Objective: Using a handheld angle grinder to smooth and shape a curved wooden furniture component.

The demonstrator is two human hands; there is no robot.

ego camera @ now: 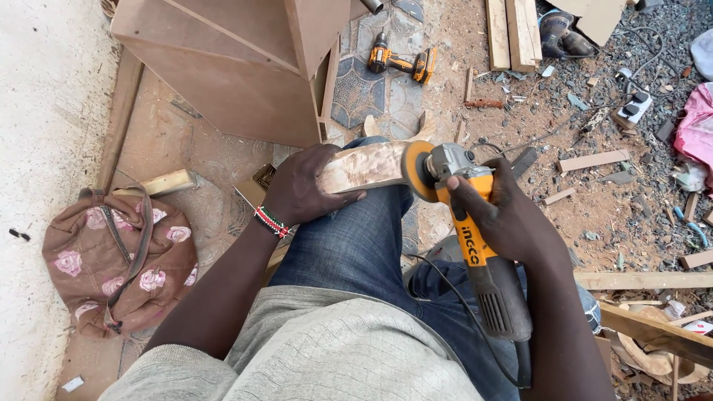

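Wood piece [368, 165], a pale curved offcut, lies across the person's knee in blue jeans [356, 238], and everything here sits around it. In the head view, the only 1 there is, the left hand [301, 189] is closed over its near end, pressing it down onto the thigh. At its far end the sanding disc [416, 171] of a yellow angle grinder [471, 238] touches the wood; the right hand [505, 215] is wrapped tight round the grinder's body, cord trailing back toward the lap.

The step in hand looks like shaping or smoothing that far end. A next pass would call for a firm clamp on the wood and the disc kept well off the left fingers and the jeans.

Beyond the wood piece stands a brown board cabinet [230, 67], with a cordless drill [401, 61] on the ground past it. Left of the wood piece rests a flowered bag [119, 260].
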